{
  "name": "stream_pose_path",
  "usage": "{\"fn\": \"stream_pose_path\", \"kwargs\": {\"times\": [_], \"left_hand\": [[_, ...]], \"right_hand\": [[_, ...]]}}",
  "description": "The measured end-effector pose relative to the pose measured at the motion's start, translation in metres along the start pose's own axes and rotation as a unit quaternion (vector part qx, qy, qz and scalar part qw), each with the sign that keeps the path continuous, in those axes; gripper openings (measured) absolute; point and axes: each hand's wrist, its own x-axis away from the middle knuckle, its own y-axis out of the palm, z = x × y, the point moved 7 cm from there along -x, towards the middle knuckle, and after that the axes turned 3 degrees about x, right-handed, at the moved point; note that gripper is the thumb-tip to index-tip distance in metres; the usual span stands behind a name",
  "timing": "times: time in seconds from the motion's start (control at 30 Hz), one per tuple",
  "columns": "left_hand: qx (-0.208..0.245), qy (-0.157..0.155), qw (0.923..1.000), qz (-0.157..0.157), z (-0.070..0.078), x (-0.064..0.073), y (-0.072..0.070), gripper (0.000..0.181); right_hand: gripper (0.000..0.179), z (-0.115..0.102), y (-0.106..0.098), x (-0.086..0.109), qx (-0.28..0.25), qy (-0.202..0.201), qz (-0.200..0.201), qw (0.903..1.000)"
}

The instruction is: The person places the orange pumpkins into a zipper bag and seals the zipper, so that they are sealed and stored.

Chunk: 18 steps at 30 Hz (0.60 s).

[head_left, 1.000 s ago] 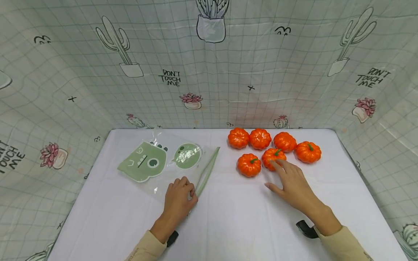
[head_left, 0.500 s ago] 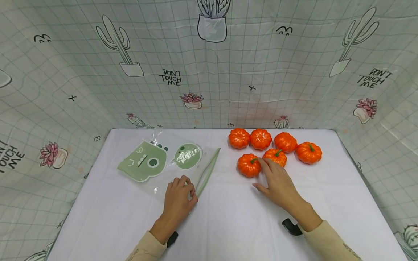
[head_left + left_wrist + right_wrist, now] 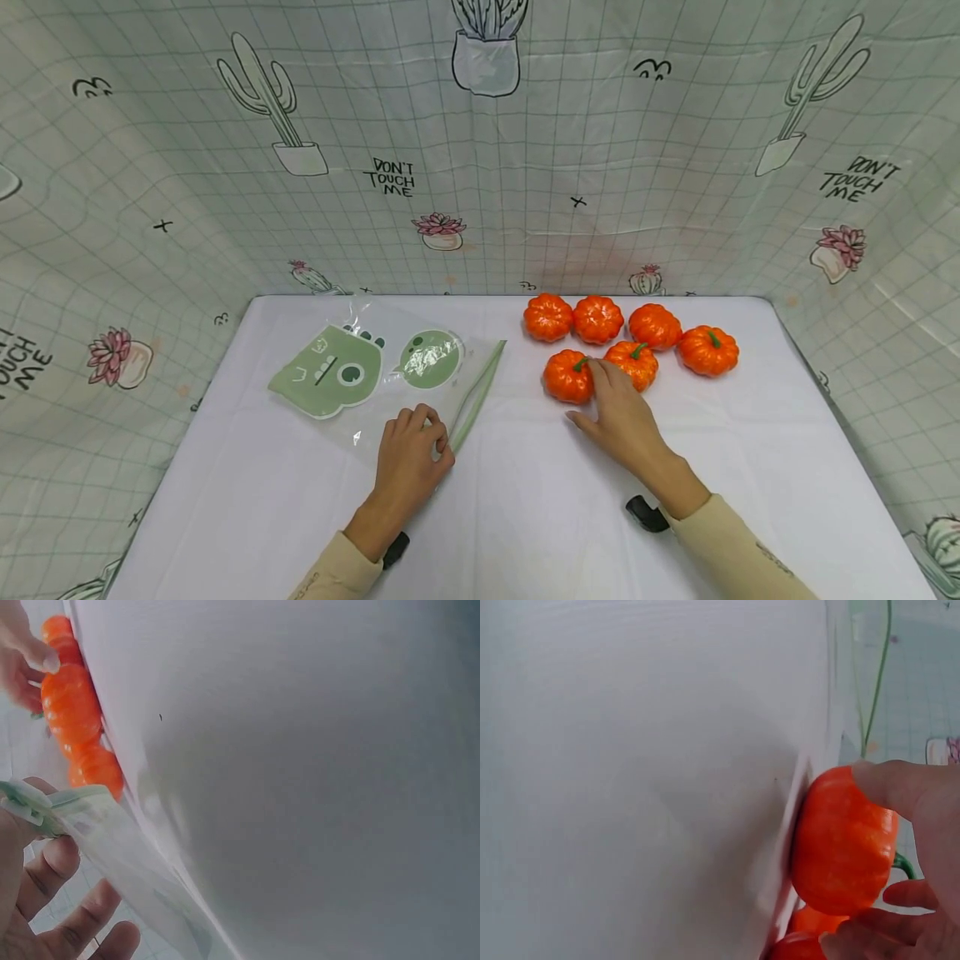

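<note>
My left hand pinches the open mouth edge of a clear plastic zip bag with green dinosaur shapes printed on it. In the left wrist view, thumb and forefinger hold the green zip strip while the other fingers spread below the bag. My right hand is at the nearest left one of several small orange pumpkins, a pumpkin with a green stem. Seen from the right wrist, the thumb presses one side of this pumpkin and the fingers reach round the other. It sits on the table.
Another stemmed pumpkin lies just behind the right hand. More pumpkins line the back: one at left, its neighbour, a third and a stemmed one at right. A printed curtain surrounds the white table.
My right hand has moved left from the second front pumpkin to the leftmost front one, which has shifted very slightly. My left hand stays on the bag's edge.
</note>
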Motion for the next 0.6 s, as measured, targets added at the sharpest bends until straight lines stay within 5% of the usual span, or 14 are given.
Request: {"fn": "stream_pose_path", "kwargs": {"times": [0.6], "left_hand": [[0.001,-0.004,1.0000,0.008,0.001,-0.001,-0.002,0.031]], "right_hand": [[0.091,-0.008,0.024,-0.022,-0.059,0.062,0.021,0.9961]]}}
